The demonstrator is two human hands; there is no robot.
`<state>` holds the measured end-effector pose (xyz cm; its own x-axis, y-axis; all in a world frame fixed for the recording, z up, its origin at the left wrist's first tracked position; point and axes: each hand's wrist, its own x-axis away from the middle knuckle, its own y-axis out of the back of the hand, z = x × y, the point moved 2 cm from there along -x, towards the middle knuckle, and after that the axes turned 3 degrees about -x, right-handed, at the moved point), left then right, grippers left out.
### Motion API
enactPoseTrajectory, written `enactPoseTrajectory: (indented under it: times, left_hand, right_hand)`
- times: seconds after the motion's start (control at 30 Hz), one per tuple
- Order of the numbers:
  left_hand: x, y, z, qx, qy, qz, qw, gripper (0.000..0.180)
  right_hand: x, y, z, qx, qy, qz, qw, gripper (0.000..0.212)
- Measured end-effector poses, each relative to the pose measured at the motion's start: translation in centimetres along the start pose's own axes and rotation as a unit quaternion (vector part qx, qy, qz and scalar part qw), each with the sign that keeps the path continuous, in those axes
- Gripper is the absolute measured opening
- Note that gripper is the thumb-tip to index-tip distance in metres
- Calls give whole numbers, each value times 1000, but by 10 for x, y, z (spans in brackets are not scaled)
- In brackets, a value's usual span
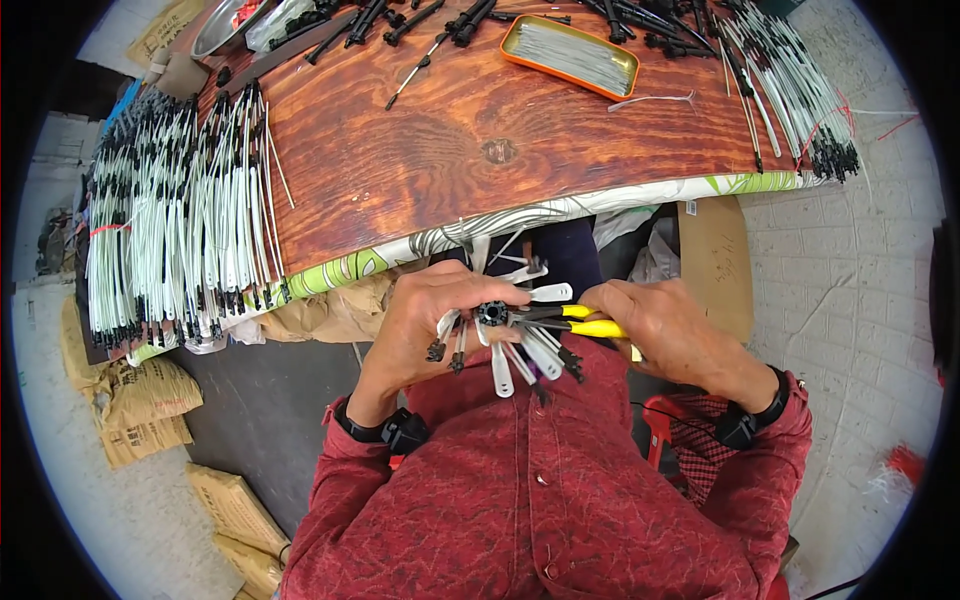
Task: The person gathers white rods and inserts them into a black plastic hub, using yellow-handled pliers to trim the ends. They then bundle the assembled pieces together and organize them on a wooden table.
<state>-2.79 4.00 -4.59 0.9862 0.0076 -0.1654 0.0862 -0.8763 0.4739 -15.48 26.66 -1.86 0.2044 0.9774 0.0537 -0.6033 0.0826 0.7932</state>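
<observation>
In front of my chest, my left hand (422, 312) is closed round a small umbrella frame, gripping it by its black toothed hub (491, 314). Short white ribs (502, 372) with black ends stick out from the hub in several directions, and my fingers hide part of them. My right hand (675, 332) is wrapped round yellow-handled pliers (598, 328). Their dark jaws point left and reach in among the ribs beside the hub; what the jaws touch is too small to tell.
A brown wooden table (400, 150) spans the far side. White rib bundles (180, 220) lie at its left, and another rib bundle (790, 85) at its right. Thin wires fill an orange-rimmed tin (570, 55). Black shafts (465, 22) lie behind. A cardboard piece (715, 260) stands below the table.
</observation>
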Motion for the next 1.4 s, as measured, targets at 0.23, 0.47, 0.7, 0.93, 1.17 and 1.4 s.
enactPoseTrajectory:
  times: [0.23,0.47,0.7,0.93,1.17,1.4]
  left_hand:
    - [0,8,-9,-8,35,-18,999,35]
    - [15,27,-2,106,63,-68,990,27]
    - [72,96,-15,275,-120,-252,920,23]
    - [124,196,58,99,-130,-592,789,46]
    - [80,201,37,-319,32,-342,883,60]
    - [74,206,16,-531,70,-178,826,59]
  right_hand:
    - [-7,6,8,56,9,-37,998,32]
    - [-11,10,-1,-224,-34,-35,973,34]
    - [-8,44,-60,-137,-114,-273,945,25]
    - [-15,45,-72,-170,-145,-317,922,27]
    - [-21,51,-55,-53,-95,-304,946,33]
    - [-26,60,-62,-9,-96,-322,942,33]
